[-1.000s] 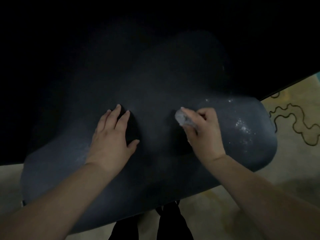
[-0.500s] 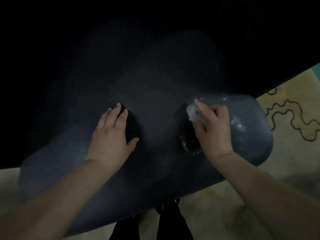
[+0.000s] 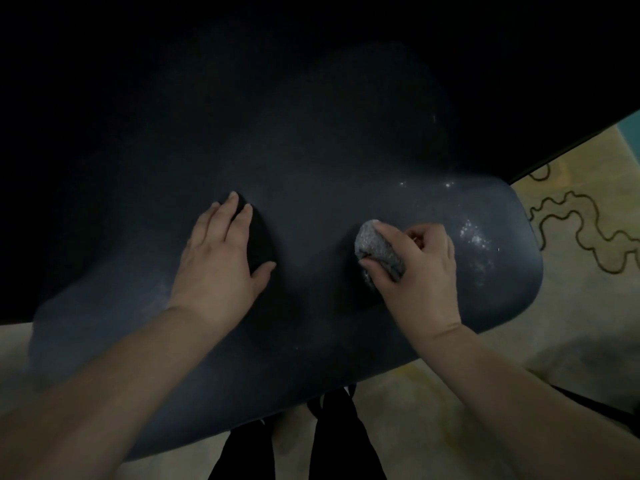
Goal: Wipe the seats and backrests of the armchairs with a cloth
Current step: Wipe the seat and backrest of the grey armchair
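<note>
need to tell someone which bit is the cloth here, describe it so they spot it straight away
Start from the big dark blue armchair that fills most of the view. Two bare hands rest on it; go to the right hand, near the pale speckles on the surface. The cloth is the small grey wad bunched under that hand's fingers, the only light, fuzzy thing on the dark chair.

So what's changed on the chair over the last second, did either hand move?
The right hand swept the bunched cloth rightward along the armchair, then back toward the middle, gripping it throughout. The left hand stayed flat, bracing the chair.
</note>
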`<state>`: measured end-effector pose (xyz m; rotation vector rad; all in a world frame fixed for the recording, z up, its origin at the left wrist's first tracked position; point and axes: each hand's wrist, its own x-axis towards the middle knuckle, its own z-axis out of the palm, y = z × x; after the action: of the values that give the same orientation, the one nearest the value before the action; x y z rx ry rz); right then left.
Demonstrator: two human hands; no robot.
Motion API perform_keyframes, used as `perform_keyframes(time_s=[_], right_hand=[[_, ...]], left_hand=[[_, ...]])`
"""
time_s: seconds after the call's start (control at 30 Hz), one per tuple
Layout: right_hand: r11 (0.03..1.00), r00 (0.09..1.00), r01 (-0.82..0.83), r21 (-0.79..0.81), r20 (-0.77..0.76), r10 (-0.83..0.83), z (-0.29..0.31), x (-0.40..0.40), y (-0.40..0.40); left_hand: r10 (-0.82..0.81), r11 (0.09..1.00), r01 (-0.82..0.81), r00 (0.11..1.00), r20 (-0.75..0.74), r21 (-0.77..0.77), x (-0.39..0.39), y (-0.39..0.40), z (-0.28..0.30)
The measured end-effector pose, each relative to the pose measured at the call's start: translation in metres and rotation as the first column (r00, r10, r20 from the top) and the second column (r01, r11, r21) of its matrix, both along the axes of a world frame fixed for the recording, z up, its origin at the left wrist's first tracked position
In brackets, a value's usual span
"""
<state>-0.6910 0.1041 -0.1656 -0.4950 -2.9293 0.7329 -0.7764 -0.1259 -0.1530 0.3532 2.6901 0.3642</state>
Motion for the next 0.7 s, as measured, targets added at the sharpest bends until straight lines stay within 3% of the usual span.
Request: perform_keyframes(time_s=[0.2, 0.27, 0.4, 0.6, 0.7], right_hand=[[0.999, 0.999, -0.036, 0.007, -0.018, 0.036, 0.001, 0.007, -0.003], [0.999, 0.997, 0.051, 0.017, -0.063, -0.05, 0.002, -0.003, 0.011], [0.983, 0.983, 0.179, 0.033, 0.041, -0.18, -0.001, -0.014, 0.02], [0.995, 0.995, -0.099, 0.011, -0.001, 0.099, -0.003, 0.024, -0.024], [0.994, 0.994, 0.102, 0.025, -0.044, -0.101, -0.011, 0.022, -0.002]], left_hand=[[-0.029, 1.0, 0.029, 1.0, -0.01, -0.004, -0.001, -0.003, -0.001], [-0.031, 1.0, 0.031, 0.999, -0.015, 0.0, -0.001, -0.004, -0.001], [-0.037, 0.999, 0.037, 0.999, -0.004, 0.003, -0.002, -0.004, -0.002], [-0.06, 0.998, 0.06, 0.998, -0.008, 0.015, -0.001, -0.008, -0.002], [-0.1, 0.995, 0.1, 0.995, 0.003, 0.012, -0.001, -0.015, -0.004]])
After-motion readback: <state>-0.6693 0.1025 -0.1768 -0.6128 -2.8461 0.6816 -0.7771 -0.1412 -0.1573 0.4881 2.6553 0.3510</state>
